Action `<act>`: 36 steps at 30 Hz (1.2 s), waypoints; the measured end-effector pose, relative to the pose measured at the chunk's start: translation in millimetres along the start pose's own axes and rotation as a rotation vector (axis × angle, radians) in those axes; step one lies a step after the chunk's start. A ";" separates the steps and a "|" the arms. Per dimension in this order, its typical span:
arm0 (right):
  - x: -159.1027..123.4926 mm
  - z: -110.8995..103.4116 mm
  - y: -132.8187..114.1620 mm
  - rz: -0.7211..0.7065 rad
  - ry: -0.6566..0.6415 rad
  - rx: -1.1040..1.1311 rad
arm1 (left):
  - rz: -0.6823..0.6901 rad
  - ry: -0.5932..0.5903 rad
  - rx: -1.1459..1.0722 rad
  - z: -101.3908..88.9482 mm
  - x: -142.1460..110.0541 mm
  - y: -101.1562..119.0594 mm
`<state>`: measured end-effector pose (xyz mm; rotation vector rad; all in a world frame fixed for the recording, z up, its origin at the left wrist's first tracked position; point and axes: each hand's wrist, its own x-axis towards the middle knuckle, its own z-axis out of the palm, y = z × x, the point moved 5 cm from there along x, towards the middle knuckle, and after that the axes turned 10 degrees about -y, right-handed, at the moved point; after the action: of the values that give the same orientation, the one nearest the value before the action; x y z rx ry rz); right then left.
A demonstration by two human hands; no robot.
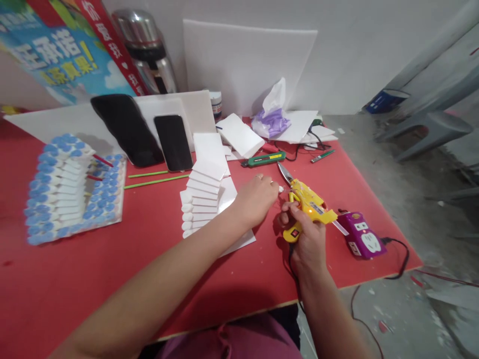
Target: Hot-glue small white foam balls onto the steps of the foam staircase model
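My right hand [307, 232] is wrapped around the handle of a yellow hot glue gun [309, 202], which has an orange light lit on its side. The nozzle points left, toward my left hand [258, 195]. Pinched in the left fingertips is a small white piece [281, 189], close to the nozzle; its exact kind is too small to tell. By my left forearm stands a white stepped model [205, 182] of overlapping strips, with several white rounded pieces [187, 217] along its lower left edge. It rests on a white board [243, 240].
A blue-and-white model [60, 194] stands at left. Two phones [174, 142] lean on a white board. Green sticks [157, 180], a green cutter [264, 159], scissors [285, 172] and tissues [271, 122] lie behind my hands. A purple power socket [361, 235] with a cord sits at right.
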<state>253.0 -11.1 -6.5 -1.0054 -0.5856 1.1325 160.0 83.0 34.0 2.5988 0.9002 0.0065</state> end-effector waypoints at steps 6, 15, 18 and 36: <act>-10.4 -0.1 -0.4 0.075 -0.036 -0.142 | 0.140 0.292 -0.623 -41.2 -101.1 -10.4; -24.2 55.1 -15.4 0.087 -0.464 -0.625 | -0.231 0.777 -1.695 -34.2 -177.0 -138.4; -29.9 77.2 -9.1 0.141 -0.564 -0.637 | -0.245 0.743 -1.804 -19.4 -172.7 -139.3; -38.5 107.6 15.7 0.280 -0.615 -0.567 | -0.135 0.624 -1.896 -8.7 -174.3 -124.1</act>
<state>144.5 -7.7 32.7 -1.2420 -1.3439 1.5847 -53.2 71.4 18.2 0.7107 0.5993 1.0656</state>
